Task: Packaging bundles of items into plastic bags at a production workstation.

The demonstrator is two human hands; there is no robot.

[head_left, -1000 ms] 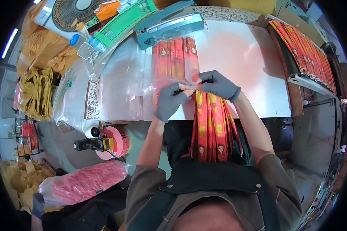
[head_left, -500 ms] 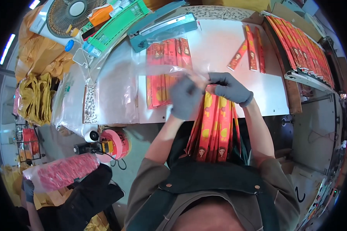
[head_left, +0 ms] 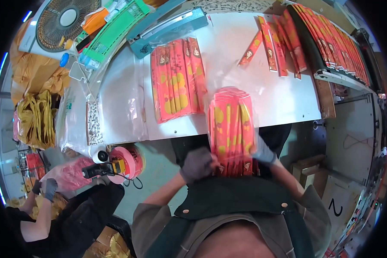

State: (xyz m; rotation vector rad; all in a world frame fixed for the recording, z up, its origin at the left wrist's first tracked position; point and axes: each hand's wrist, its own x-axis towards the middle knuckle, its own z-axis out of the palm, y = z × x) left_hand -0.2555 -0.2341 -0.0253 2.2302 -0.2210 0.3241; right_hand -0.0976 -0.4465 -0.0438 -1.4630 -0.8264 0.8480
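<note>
A bundle of long red and yellow packets (head_left: 232, 122) stands before me at the table's front edge, inside a clear plastic bag (head_left: 231, 91). At the bundle's lower left, my left hand (head_left: 198, 165) in a grey glove is closed on the bag's edge; motion blurs it slightly. My right hand (head_left: 265, 151), also gloved, grips the bag's lower right side, its fingers partly hidden by plastic and packets. Left of the bundle, another bagged set of red packets (head_left: 176, 81) lies flat on the white table (head_left: 284, 101).
Several loose packets (head_left: 268, 45) lie at the far right, beside a rack (head_left: 336, 78) full of packets. A blue-grey sealing machine (head_left: 170, 31), a green basket (head_left: 114, 32) and a fan (head_left: 66, 21) stand far left. Plastic bags (head_left: 120, 101) cover the table's left. A co-worker (head_left: 64, 210) sits lower left.
The bundle has come up onto the table edge and is now inside the clear bag. Both my hands have moved down to its lower end. More loose packets lie near the rack.
</note>
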